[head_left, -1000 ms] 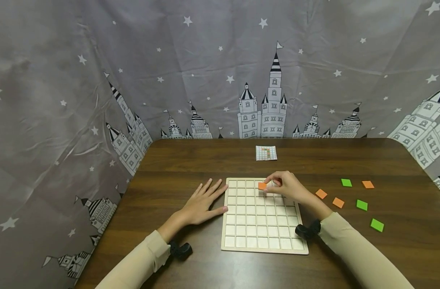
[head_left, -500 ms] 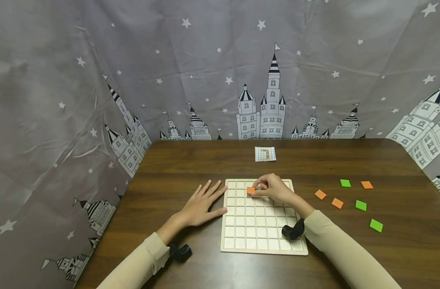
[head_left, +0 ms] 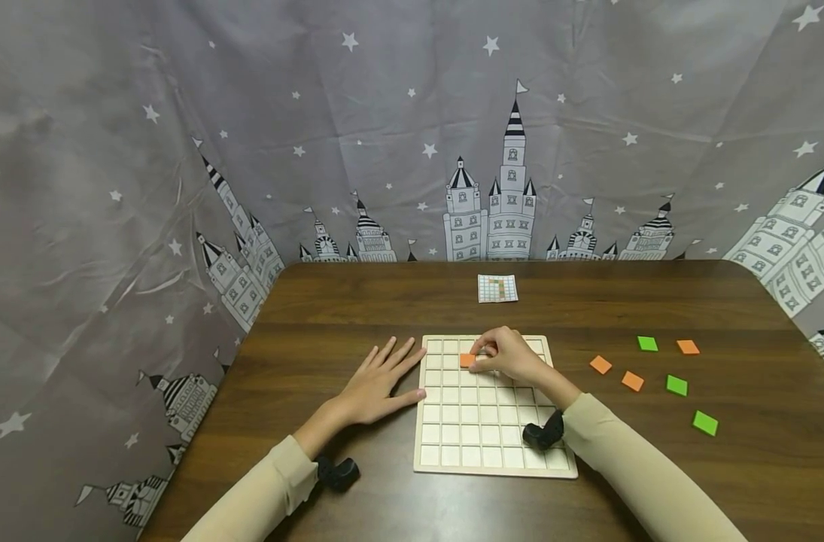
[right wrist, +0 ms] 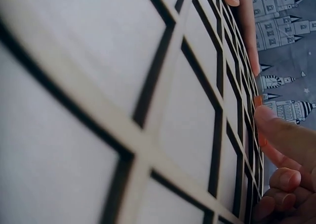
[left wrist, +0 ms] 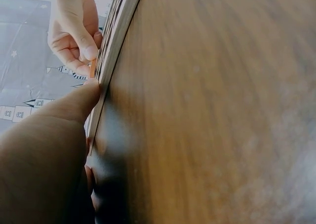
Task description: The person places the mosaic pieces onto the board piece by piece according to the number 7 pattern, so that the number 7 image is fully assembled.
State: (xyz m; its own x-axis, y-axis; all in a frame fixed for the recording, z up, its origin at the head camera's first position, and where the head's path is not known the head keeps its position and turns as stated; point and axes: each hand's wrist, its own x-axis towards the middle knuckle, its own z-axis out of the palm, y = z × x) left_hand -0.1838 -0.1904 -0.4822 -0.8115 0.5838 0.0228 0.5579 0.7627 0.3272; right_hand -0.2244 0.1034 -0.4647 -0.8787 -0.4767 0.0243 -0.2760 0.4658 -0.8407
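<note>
Between thumb and fingers, my right hand pinches an orange square tile over the upper part of a pale wooden grid board. In the right wrist view the orange tile shows edge-on at the grid, the thumb on it. Flat on the table, my left hand has its fingers spread, with the thumb and a fingertip touching the board's left edge. The left wrist view shows the left thumb against the board's side.
To the right of the board lie loose orange tiles and green tiles on the dark wooden table. A small printed grid card lies behind the board. A grey castle-print curtain hangs beyond the table.
My right hand has carried the orange tile left across the board and slightly toward me, then lowered it a little over a cell. The left hand stays in place.
</note>
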